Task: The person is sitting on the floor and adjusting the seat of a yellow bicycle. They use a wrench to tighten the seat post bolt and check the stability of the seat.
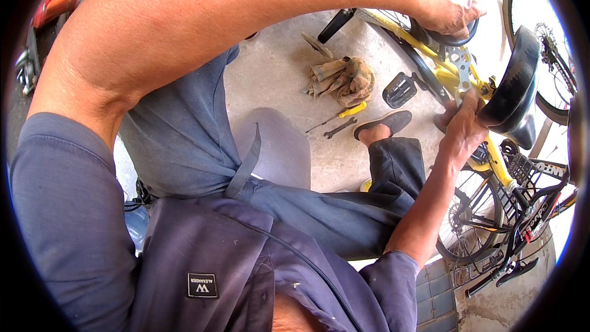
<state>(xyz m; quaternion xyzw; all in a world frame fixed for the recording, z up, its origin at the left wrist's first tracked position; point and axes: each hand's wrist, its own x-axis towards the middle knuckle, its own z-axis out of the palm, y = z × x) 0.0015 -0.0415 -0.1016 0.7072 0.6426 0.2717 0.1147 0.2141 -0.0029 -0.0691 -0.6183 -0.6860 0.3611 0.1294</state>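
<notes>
A bicycle with a yellow frame [498, 163] stands at my right. My right hand [467, 126] closes on the lower end of a flat silver multi-hole spanner [460, 64], which lies against the frame's middle. My left arm reaches across the top of the view. Its hand [452, 9] rests with bent fingers on a black curved part [461, 39] of the bicycle; what the fingertips grip is hidden. A black saddle [513, 83] sits just right of my right hand. Left of the frame juts a black pedal [399, 90].
On the concrete floor lie a bundled brown cloth [350, 83], a yellow-handled screwdriver [352, 110] and a small dark open-end wrench [340, 128]. My shoe [393, 124] is beside them. Another bicycle's wheel [511, 0] stands far right; handlebars [519, 233] extend at the lower right.
</notes>
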